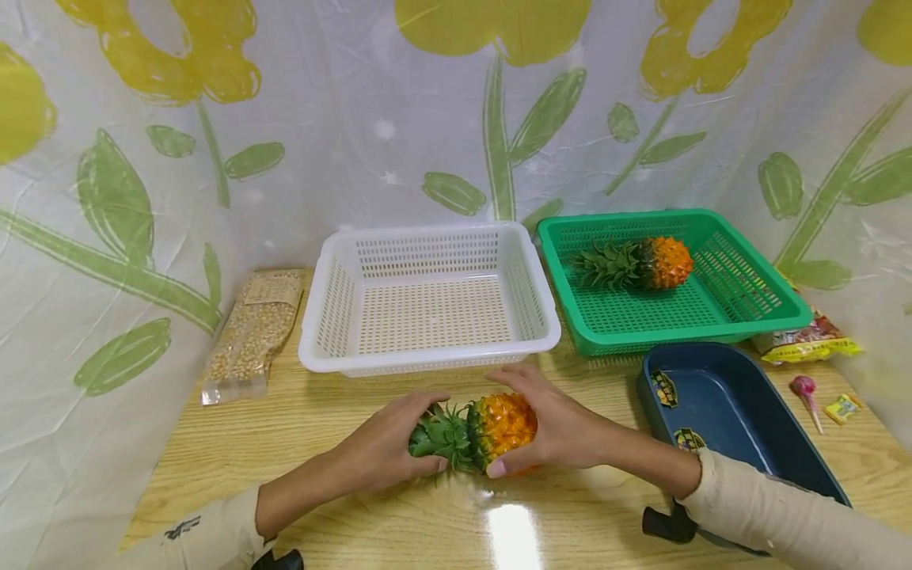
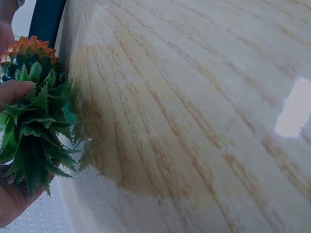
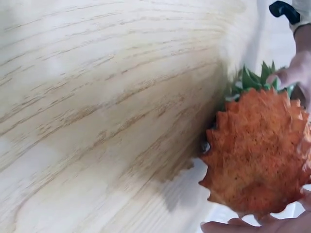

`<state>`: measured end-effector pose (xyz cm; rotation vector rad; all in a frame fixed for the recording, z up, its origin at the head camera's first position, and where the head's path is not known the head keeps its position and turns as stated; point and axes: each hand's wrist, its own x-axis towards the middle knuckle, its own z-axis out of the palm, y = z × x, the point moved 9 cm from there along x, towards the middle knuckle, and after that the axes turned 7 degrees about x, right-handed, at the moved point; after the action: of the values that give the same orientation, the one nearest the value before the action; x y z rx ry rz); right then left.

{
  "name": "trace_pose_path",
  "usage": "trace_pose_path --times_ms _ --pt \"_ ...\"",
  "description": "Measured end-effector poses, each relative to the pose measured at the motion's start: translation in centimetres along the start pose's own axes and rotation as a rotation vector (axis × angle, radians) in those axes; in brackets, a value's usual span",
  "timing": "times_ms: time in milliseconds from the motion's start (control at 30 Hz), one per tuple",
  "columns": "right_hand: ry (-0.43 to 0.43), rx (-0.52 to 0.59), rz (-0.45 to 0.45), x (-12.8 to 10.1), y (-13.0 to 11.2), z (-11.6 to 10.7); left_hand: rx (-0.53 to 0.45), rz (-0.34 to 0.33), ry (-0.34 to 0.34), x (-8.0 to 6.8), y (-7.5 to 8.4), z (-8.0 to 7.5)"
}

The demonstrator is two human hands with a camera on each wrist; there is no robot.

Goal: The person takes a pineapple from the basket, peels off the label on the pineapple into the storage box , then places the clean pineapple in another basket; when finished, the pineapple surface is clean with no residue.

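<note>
The left hand [image 1: 388, 447] curls round the leafy crown and the right hand [image 1: 552, 423] cups the orange body of the pineapple [image 1: 492, 427], steadying it sideways on the surface [image 1: 321, 491], between both hands.

Orange toy pineapple [image 1: 492, 431] sideways on table [image 1: 342, 522]

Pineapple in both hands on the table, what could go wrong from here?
The left hand holds only the leafy crown of the pineapple, so the leaves may bend or slip out. The right hand cups the spiky orange body and could lose it on a lift. The white basket stands just behind, so a low swing might bump its rim.
</note>
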<state>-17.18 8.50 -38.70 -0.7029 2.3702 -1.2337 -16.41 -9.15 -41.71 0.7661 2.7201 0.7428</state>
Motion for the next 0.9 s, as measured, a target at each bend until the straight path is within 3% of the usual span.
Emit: trace_pose_path --times_ms 400,900 --pt "-0.077 -0.106 0.003 0.8 0.1 1.5 -0.014 0.014 0.010 0.0 0.0 -0.1" --pt "-0.043 -0.174 -0.046 0.9 -0.2 1.2 -0.029 0.022 0.000 0.1 -0.1 0.0"
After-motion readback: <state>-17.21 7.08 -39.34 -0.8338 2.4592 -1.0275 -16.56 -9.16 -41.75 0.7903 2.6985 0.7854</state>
